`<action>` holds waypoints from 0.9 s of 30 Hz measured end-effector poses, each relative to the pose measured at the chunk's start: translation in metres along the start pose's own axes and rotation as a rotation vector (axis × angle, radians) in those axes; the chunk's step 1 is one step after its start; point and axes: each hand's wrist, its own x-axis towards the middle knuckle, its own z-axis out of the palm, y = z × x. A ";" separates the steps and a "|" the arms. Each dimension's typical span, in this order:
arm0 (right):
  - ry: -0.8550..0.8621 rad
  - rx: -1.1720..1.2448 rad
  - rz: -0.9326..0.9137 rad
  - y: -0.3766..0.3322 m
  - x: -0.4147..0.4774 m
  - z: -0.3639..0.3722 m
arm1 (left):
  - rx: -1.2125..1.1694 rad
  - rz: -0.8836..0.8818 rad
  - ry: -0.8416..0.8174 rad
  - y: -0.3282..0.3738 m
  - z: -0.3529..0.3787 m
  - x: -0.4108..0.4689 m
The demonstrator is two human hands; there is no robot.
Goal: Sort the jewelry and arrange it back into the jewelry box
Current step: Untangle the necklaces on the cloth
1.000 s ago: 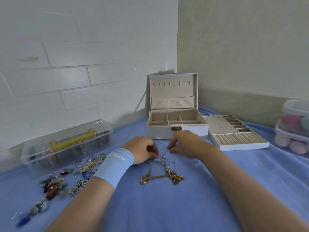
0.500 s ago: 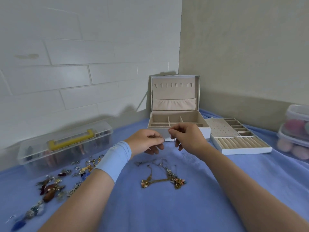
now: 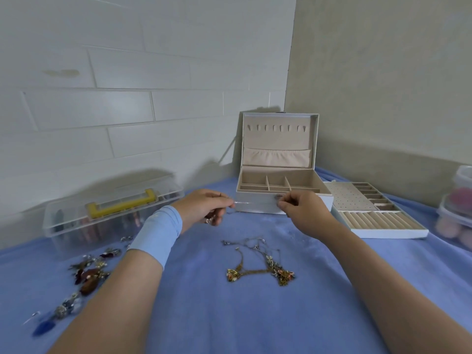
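My left hand and my right hand are raised above the blue cloth, each pinching one end of a thin chain necklace stretched between them; the chain is faint and barely visible. Just behind my hands stands the white jewelry box, lid up, its beige compartments showing nothing inside. A tangle of gold necklaces lies on the cloth below my hands. Several earrings and pendants are scattered at the left.
The box's removable ring tray lies to the right of it. A clear plastic case with a yellow handle sits at the left against the tiled wall. Stacked clear containers stand at the right edge.
Both hands rose from the necklace pile, lifting a thin chain, then moved apart and drew it out in front of the jewelry box.
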 end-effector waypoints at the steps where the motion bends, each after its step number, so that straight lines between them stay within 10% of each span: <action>1: -0.025 -0.065 0.002 0.001 -0.001 0.000 | -0.024 0.003 0.017 -0.001 -0.003 -0.001; 9: -0.129 -0.302 -0.065 -0.005 -0.011 -0.001 | -0.370 -0.009 -0.093 0.004 0.017 -0.008; 15: -0.230 0.338 0.141 -0.034 -0.023 -0.009 | -0.388 0.021 -0.231 0.015 0.046 -0.006; 27: -0.439 0.460 -0.096 -0.019 -0.016 -0.003 | -0.350 0.152 -0.165 0.031 0.042 -0.003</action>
